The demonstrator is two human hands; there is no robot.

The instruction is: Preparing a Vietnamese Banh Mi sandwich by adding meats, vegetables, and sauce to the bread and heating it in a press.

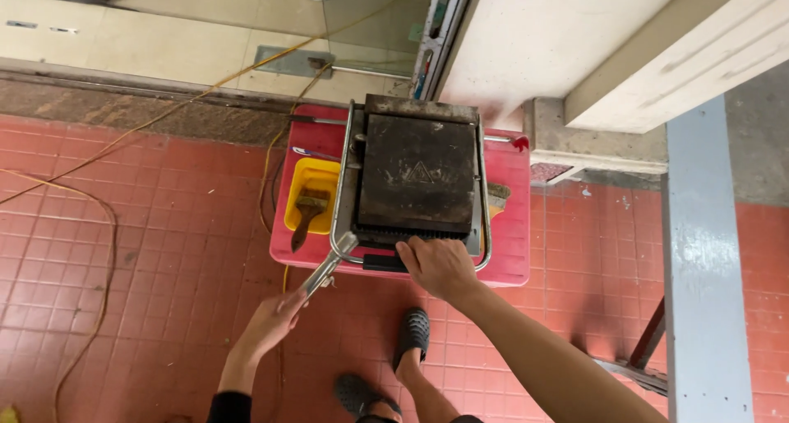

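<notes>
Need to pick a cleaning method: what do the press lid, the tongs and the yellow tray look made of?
Press lid: apparently dark metal, matte, stained and scorched. Tongs in the left hand: shiny bare metal, likely steel. Yellow tray: probably plastic, smooth and evenly coloured.

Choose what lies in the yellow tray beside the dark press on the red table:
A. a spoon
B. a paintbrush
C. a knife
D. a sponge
B: a paintbrush with worn bristles and a dark handle lies in the yellow tray, left of the press.
</notes>
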